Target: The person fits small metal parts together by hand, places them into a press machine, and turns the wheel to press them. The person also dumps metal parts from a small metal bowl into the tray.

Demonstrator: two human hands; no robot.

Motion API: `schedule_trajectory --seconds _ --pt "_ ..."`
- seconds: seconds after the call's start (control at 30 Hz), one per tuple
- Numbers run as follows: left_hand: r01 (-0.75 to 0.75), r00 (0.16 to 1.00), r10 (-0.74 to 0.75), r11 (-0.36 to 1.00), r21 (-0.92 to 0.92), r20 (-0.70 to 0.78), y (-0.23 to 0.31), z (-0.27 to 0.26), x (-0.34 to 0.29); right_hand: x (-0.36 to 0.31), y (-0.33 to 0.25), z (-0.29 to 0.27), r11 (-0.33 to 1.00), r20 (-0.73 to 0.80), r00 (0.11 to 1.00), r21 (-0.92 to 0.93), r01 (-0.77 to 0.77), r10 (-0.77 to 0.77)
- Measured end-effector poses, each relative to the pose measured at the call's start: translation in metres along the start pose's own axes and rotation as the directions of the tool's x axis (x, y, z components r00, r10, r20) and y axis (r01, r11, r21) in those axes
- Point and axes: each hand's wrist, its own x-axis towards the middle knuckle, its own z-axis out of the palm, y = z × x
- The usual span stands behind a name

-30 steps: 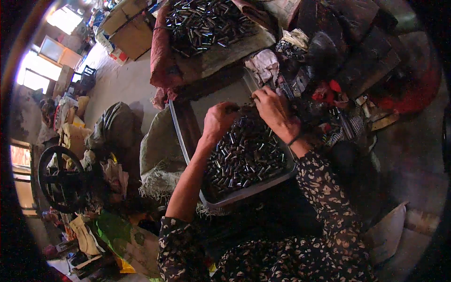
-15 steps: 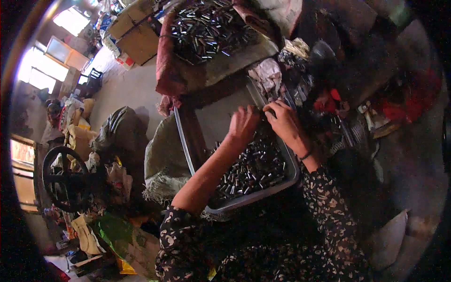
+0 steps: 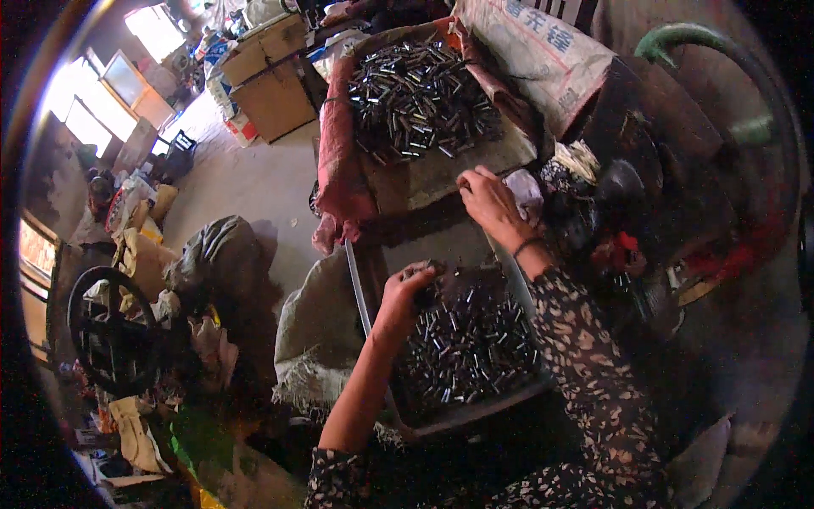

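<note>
A grey plastic tub [image 3: 362,284] holds many small shiny metal cylinders [image 3: 471,348] in its near part. Over the tub's left half is my left hand [image 3: 405,297], its fingers pinched together at a small dark thing I cannot make out. My right hand [image 3: 494,206] hovers past the tub's far end, fingers curled and pressed together; whatever they hold, if anything, is hidden. Just beyond it lies a heap of longer metal pins [image 3: 420,97] on sacking with a rolled red edge [image 3: 343,161].
A pale crumpled cloth [image 3: 524,191] lies beside my right wrist. Left of the tub slumps a frayed grey-green sack [image 3: 314,322]. Farther left stand a black handwheel [image 3: 110,327] and stuffed sacks [image 3: 216,254]. A cardboard box [image 3: 271,97] sits at the far left, a printed woven sack [image 3: 534,64] at the far right.
My hands, close together over the tub before, are now apart. The right has moved forward toward the pin heap; the left has drawn back over the tub. The whole view has shifted too.
</note>
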Motion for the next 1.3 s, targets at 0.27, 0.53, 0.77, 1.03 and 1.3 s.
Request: schedule_trajectory --seconds 0.27,0.53,0.77,1.03,1.3 --pt "-0.008 1.000 0.004 0.984 -0.177 -0.021 0.005 -0.018 -0.012 0.061 0.012 0.053 0.893 0.139 0.988 -0.432 0.123 -0.069" --pt "-0.034 0.998 0.025 0.980 -0.196 -0.050 0.005 -0.032 0.003 -0.003 -0.017 0.005 0.973 -0.040 0.999 0.228 0.021 -0.013" --pt "-0.289 0.889 0.452 0.432 0.854 0.072 -0.010 -0.028 0.026 -0.106 -0.029 -0.063 0.733 0.267 0.900 0.523 -0.435 0.344" --pt "-0.188 0.913 0.382 0.088 0.978 0.141 -0.027 0.040 0.048 -0.127 -0.013 -0.077 0.495 0.255 0.874 0.743 -0.450 0.412" --pt "-0.171 0.905 0.366 -0.156 0.973 0.218 -0.039 0.068 0.058 -0.128 -0.007 -0.076 0.607 0.304 0.875 0.633 -0.481 0.377"
